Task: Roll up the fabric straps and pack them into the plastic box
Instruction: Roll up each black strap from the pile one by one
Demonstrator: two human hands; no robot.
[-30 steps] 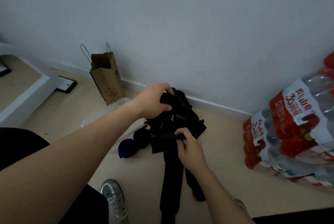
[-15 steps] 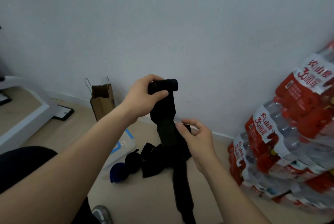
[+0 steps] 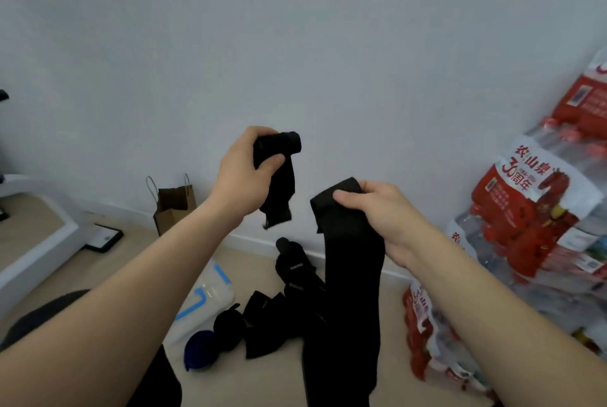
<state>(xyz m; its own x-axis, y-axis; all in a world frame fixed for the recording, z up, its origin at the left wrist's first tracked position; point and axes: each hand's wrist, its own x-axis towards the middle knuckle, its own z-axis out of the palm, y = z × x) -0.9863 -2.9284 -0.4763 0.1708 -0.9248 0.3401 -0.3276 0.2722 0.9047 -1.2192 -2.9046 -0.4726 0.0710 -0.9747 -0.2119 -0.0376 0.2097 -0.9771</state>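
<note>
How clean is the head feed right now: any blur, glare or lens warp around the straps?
Head view: dim, flat light, no glare; the part-rolled strap in the left hand and the long strap in the right hand show as plain black, folds barely readable. Head view: both hands fairly sharp; wide-angle warp tilts the bottle packs at the right edge.

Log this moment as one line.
left hand grips partly rolled strap | right hand pinches long strap, hanging | plastic box on floor beside loose straps
</note>
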